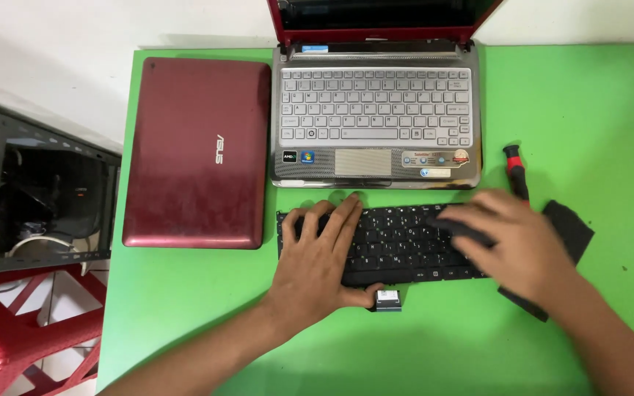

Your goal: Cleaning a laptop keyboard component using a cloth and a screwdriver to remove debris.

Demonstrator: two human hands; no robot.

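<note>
My left hand (pixel 324 253) lies flat on the black keyboard (pixel 398 242) (holding it down), so my right hand (pixel 511 238), gripping a dark cloth (pixel 570 227), should rub softly.

**Obscured and cut-off items**

The left hand (pixel 321 253) covers the left end of the loose black keyboard (pixel 398 242); the right hand (pixel 511 246), motion-blurred, hides its right end and much of the black cloth (pixel 570 227). The open laptop (pixel 376 125) at the green tabletop's (pixel 588 110) far edge loses most of its screen to the picture's top edge. The key legends are too small to tell. Both forearms run out at the bottom edge.
</note>
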